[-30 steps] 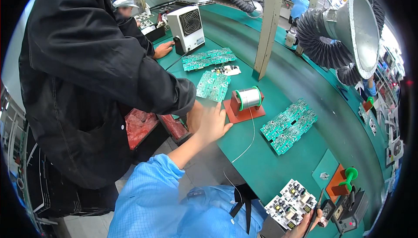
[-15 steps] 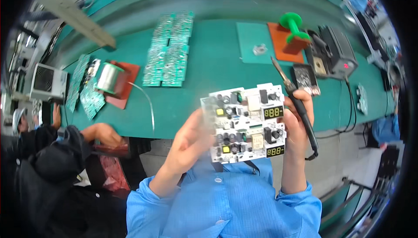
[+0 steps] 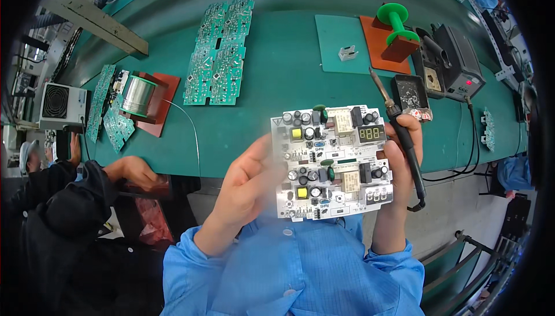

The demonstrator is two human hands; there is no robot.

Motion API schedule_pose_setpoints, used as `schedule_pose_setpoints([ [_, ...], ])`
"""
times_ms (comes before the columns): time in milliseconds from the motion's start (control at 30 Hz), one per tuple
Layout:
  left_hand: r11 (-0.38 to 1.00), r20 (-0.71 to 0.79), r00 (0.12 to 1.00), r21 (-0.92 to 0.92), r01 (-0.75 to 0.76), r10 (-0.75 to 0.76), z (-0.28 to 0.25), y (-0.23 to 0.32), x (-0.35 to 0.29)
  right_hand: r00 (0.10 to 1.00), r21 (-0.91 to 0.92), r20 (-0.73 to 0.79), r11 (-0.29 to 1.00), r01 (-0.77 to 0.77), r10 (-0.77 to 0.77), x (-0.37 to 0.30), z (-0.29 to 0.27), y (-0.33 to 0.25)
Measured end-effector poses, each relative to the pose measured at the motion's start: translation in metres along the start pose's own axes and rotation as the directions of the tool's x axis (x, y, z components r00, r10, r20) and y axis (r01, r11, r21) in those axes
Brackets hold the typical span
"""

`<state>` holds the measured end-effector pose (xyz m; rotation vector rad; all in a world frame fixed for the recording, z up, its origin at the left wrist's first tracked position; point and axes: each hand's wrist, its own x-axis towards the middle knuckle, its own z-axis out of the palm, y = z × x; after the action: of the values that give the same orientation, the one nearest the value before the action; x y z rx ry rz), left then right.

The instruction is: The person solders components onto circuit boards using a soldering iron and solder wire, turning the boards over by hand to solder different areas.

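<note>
A white circuit board panel [image 3: 312,157], with its component side up, is held in front of my chest. It carries two matching halves, each with capacitors, a yellow part and a digit display. My left hand [image 3: 245,183] grips its left edge, the thumb over the top face. At the opposite edge my right hand [image 3: 399,154] is closed on the panel's side and also holds a soldering iron [image 3: 406,142]. The iron's tip points up and away, toward the far side of the bench. Fingers beneath the panel are hidden.
On the green bench [image 3: 277,79] lie several green circuit boards [image 3: 217,61]. A solder wire spool [image 3: 139,96] stands left; a green spool [image 3: 395,21], soldering station [image 3: 454,61] and black tray [image 3: 411,93] stand right. A co-worker in black [image 3: 75,217] sits at left.
The panel has shifted slightly right and tilted more face-up, still in both hands. The lower display now looks pale instead of dark. The bench appears a little higher in view.
</note>
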<state>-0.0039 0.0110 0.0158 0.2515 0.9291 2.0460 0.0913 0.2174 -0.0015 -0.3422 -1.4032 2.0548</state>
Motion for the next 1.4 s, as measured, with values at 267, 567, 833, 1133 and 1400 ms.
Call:
schedule_pose_setpoints([
  [267,1.000,0.009,1.000,0.002,-0.003,0.003,-0.005,0.000,0.001,0.999,-0.051,-0.019,0.998,0.025,-0.026,0.002,0.001,0.005],
  [567,0.999,0.003,1.000,-0.052,0.006,-0.006,-0.003,0.002,0.001,1.000,-0.101,0.002,0.994,0.031,-0.031,0.002,0.004,0.006],
  [833,0.994,0.013,1.000,-0.107,-0.014,0.016,-0.005,-0.002,0.004,0.999,-0.256,-0.029,0.967,0.011,-0.019,0.003,0.001,0.011],
  [1133,0.987,0.035,0.999,-0.162,-0.006,0.012,-0.012,-0.003,0.008,1.000,-0.241,0.000,0.971,-0.010,0.011,0.008,0.000,0.017],
  [1400,0.985,0.017,1.000,-0.173,0.004,-0.001,-0.012,-0.002,0.010,1.000,-0.288,0.003,0.958,0.006,-0.005,0.008,-0.001,0.018],
])
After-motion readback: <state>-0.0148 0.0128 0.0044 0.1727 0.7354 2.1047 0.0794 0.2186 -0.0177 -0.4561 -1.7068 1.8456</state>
